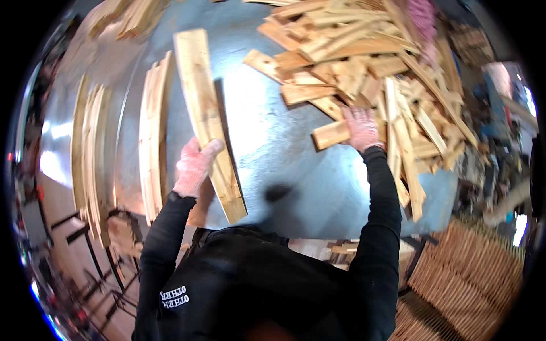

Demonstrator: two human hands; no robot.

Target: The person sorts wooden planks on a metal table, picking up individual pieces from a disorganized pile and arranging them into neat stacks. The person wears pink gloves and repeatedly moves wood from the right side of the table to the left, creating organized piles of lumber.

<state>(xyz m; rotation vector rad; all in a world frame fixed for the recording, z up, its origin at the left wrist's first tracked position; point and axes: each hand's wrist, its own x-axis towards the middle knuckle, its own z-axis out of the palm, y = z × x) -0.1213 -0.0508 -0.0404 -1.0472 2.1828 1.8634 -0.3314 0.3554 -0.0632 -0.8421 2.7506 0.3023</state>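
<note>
My left hand [193, 165], in a pinkish work glove, grips a long pale wooden board [206, 108] by its side, thumb over the top face. The board slants from far left to near right above the metal table [261, 187]. My right hand [360, 126], gloved the same way, lies with fingers stretched over the loose wood pieces at the pile's near left edge. Next to it a short wooden piece [332, 135] sticks out to the left; part of it is under or behind the hand. The big jumbled wood pile [347, 62] spreads beyond and to the right.
Left of the held board stand narrow stacks of boards, one nearer [152, 136] and one farther left [91, 148]. More boards [128, 17] lie at the far left. Below the table's right edge is a large stack of wooden strips [466, 273]. A pink bundle [422, 25] sits behind the pile.
</note>
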